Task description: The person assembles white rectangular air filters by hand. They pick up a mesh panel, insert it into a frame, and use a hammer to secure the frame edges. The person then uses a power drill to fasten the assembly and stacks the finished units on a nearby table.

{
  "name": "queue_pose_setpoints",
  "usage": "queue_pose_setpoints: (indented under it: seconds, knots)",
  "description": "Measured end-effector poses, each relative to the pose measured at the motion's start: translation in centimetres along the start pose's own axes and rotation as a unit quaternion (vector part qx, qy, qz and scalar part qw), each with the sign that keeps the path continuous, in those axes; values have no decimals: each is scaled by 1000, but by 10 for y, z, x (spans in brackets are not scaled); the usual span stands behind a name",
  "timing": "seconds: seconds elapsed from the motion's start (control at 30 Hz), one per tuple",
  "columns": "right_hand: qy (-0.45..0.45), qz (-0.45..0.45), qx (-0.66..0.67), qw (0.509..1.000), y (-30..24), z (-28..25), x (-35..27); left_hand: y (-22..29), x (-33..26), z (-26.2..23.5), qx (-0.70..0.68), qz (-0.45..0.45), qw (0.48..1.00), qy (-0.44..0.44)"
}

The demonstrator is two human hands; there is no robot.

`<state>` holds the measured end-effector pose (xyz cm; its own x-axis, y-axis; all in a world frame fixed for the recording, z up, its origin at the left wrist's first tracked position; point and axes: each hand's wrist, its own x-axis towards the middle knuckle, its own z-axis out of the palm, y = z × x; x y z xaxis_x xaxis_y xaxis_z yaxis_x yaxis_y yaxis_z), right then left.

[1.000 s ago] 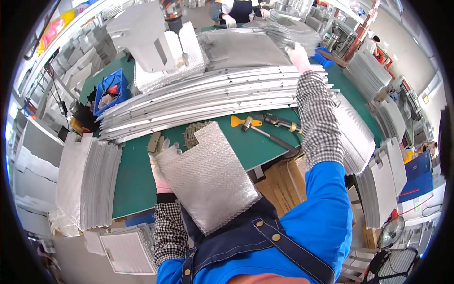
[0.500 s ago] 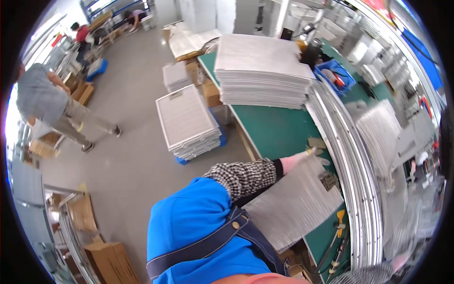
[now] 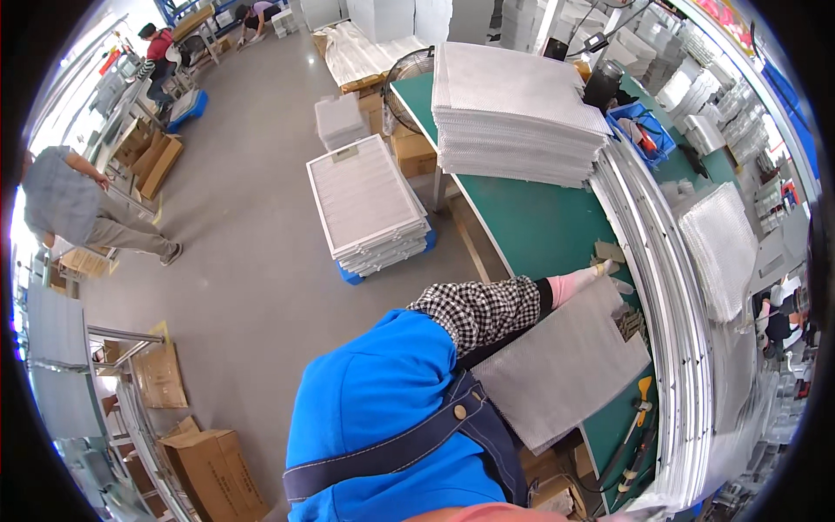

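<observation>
My left hand (image 3: 581, 282), in a pale pink glove with a checkered sleeve, reaches right across the green workbench (image 3: 522, 228). It grips the upper edge of a grey mesh sheet (image 3: 565, 370) that lies flat on the bench, overhanging the near edge. Small grey metal pieces (image 3: 611, 253) lie just beyond the fingertips. My right hand is out of view. My blue jacket and dark apron strap fill the lower middle.
A tall stack of mesh sheets (image 3: 513, 113) sits on the bench's far end. Long aluminium strips (image 3: 670, 296) curve along the right. Framed filters (image 3: 365, 204) are stacked on a blue pallet on the floor. A person (image 3: 74, 204) stands far left; cardboard boxes (image 3: 209, 470) lie below.
The view has swung left from the bench toward the floor. My right arm, earlier stretched over the strips, has left the picture. My left hand stays at the mesh sheet.
</observation>
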<state>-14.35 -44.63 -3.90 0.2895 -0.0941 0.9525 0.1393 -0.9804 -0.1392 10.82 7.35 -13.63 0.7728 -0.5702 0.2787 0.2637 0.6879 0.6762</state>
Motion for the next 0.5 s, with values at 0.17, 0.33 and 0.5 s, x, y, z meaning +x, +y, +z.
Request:
queue_pose_setpoints:
  seconds: [0.17,0.33,0.5]
  knots:
    - [-206,499,464,702,-36,-37,-67,-15,12,-10,-88,-5,996,-19]
    - [-290,425,264,816,-219,8,-39,-13,2,-14,-249,-79,965,31]
    - [-390,559,412,605,-272,46,-29,19,-16,7,-121,-75,963,227]
